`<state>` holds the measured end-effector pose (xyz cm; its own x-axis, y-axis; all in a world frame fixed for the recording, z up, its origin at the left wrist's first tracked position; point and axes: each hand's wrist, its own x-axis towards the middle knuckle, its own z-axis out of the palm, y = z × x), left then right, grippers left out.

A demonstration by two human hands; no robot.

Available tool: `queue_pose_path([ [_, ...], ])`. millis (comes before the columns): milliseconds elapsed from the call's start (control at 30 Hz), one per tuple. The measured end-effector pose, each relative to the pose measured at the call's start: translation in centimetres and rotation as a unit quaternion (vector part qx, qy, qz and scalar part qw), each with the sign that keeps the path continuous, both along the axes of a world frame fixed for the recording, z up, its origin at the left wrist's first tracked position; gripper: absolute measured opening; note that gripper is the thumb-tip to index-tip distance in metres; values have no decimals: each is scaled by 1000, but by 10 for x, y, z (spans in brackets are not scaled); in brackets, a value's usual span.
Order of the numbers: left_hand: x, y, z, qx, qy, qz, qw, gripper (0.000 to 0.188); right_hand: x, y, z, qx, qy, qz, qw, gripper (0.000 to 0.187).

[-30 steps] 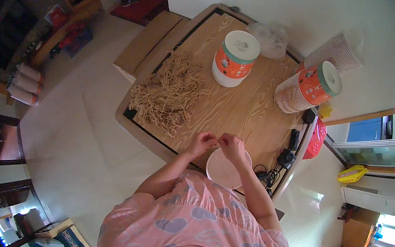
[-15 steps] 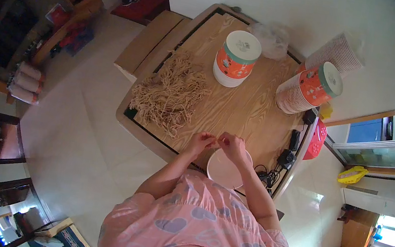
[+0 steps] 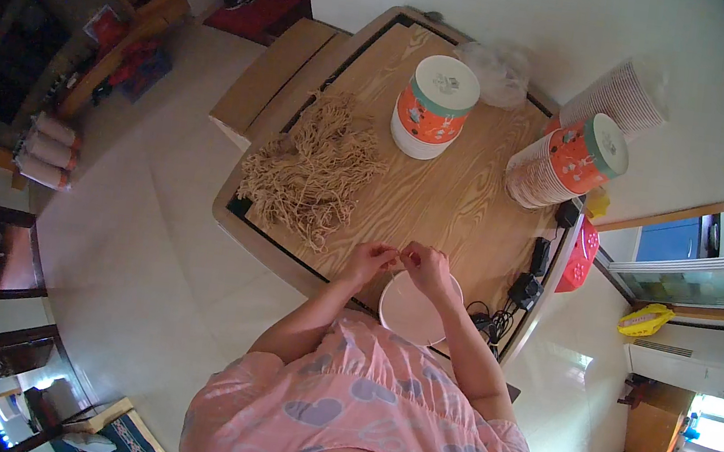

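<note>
Close in front of me, my left hand (image 3: 368, 263) and my right hand (image 3: 427, 267) meet with fingertips pinched together. Whatever lies between the fingers is too small to make out. Under my right hand and wrist stands a white paper bucket (image 3: 410, 309), open at the top, its far rim partly covered by the hands. To the left of the hands, a loose heap of thin tan cords (image 3: 315, 166) spreads over the wooden tabletop (image 3: 411, 196).
Upside-down paper buckets with an orange and green print (image 3: 435, 108) stand at the back. A taller nested stack (image 3: 564, 165) leans at the right, with another stack (image 3: 617, 99) behind it. Black adapters and cables (image 3: 521, 291) lie along the right edge. A cardboard box (image 3: 276, 80) adjoins the table's left side.
</note>
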<state>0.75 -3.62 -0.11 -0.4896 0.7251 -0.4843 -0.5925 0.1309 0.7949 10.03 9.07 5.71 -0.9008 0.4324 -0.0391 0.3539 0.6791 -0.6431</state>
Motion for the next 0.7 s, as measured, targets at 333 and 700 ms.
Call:
queue_pose_path([
  [333,8,6,-8,-1,123,17,992,11,-1,0,-7,29,-15,-11,999,9],
  [700,6,5,-7,-17,102,10,995,13,-1,0,-2,7,-16,-8,1000,11],
])
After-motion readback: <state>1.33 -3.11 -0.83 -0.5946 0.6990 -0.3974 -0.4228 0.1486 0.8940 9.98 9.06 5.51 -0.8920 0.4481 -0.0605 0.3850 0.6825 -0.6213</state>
